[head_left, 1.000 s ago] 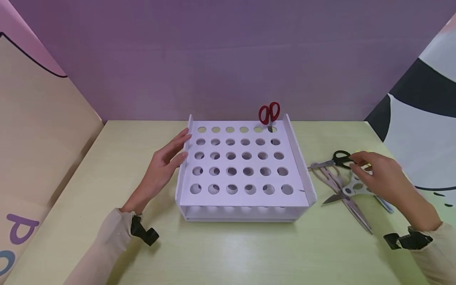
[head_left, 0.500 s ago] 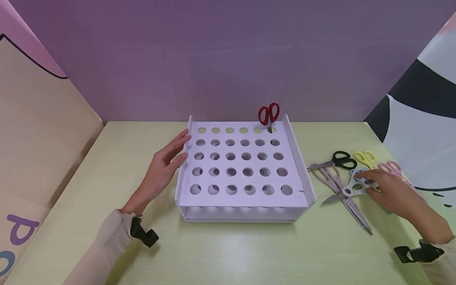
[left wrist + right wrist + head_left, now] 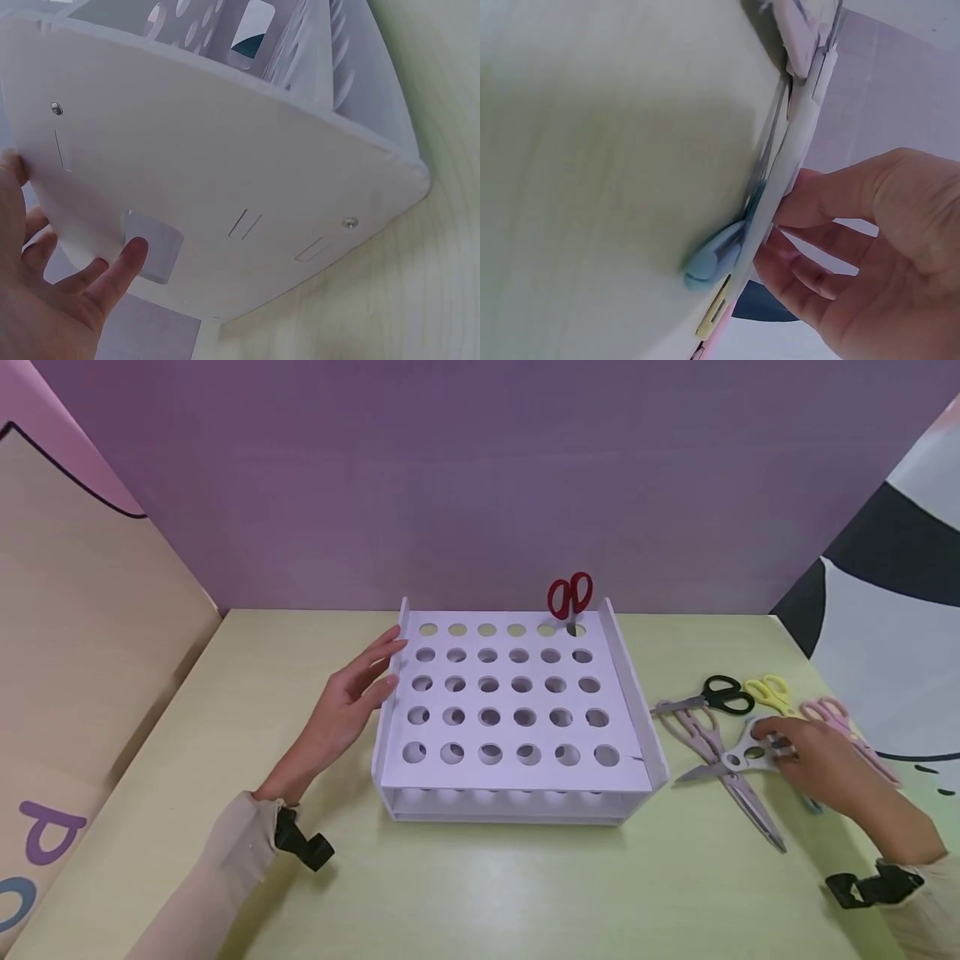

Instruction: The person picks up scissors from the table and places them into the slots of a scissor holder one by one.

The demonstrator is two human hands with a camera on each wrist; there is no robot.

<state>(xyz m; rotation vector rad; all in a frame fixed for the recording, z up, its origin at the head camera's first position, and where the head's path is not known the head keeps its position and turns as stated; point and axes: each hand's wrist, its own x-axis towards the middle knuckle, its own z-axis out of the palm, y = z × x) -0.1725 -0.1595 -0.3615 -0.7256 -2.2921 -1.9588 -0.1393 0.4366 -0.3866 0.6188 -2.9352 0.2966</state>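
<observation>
A white rack (image 3: 630,727) with rows of round holes stands mid-table. Red-handled scissors (image 3: 572,603) are upright in its back right hole, handles up. My left hand (image 3: 337,706) rests against the rack's left side; in the left wrist view its relaxed fingers touch the side panel (image 3: 187,150) near a cutout. To the right, my right hand (image 3: 828,768) pinches the handles of white kitchen scissors (image 3: 738,760), whose blades point left. Seen from the right wrist, thumb and fingers hold the white handle (image 3: 791,150) from either side, low over the table.
Pale pink scissors (image 3: 756,810) lie crossed under the white ones. Black-handled scissors (image 3: 707,700), yellow scissors (image 3: 780,703) and pink scissors (image 3: 851,733) lie around them. A light blue handle (image 3: 709,262) shows beneath the white scissors. A purple wall (image 3: 480,485) stands behind the table.
My right hand has moved from beside the black scissors down and right onto the white scissors' handles, uncovering the yellow and pink scissors. The left hand stays on the rack.
</observation>
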